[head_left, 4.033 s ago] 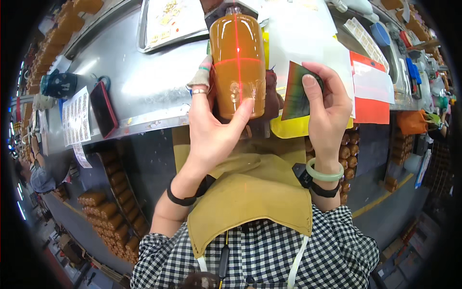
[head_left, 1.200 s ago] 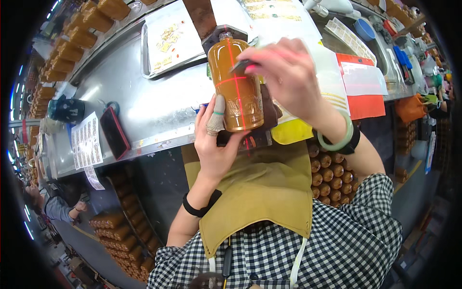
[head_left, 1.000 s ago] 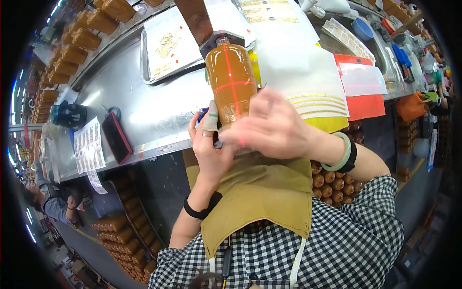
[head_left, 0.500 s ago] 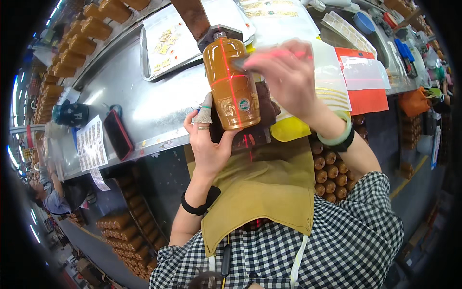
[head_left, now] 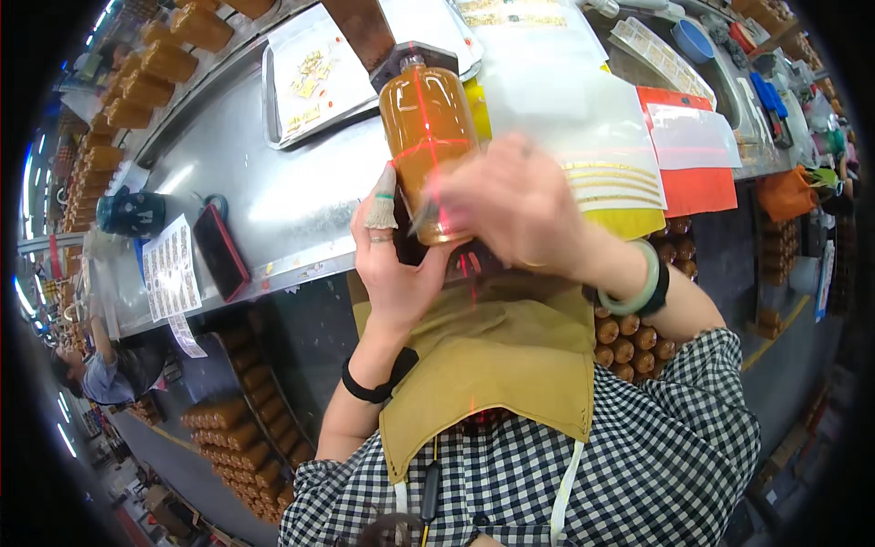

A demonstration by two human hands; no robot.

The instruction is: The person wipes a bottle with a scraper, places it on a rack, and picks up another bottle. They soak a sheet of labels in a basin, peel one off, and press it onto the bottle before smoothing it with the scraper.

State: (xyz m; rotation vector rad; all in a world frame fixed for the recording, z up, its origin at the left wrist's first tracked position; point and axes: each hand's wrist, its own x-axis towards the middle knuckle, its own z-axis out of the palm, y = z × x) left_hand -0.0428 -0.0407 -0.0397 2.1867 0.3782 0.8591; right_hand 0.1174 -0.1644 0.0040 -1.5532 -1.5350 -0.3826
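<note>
An amber glass bottle lies with its neck pointing away from me, against a dark metal bracket. Red laser lines cross its surface. My left hand grips the bottle's near end, fingers along its left side and thumb at the base; a pale knitted cover wraps one finger. Over the lower right of the bottle is my right hand, smeared by motion and closed around a thin dark tool. Only the tool's tip shows, at the glass. The emblem area of the bottle is hidden behind this hand.
A metal tray with gold decal pieces stands on the steel table. To the right lie decal sheets with gold strips and a red-orange sheet. A phone rests near the left edge. Amber bottles are stacked below.
My right hand has swept down and left from the bottle's upper right side to its lower part, covering the emblem. My left hand stays at the base.
</note>
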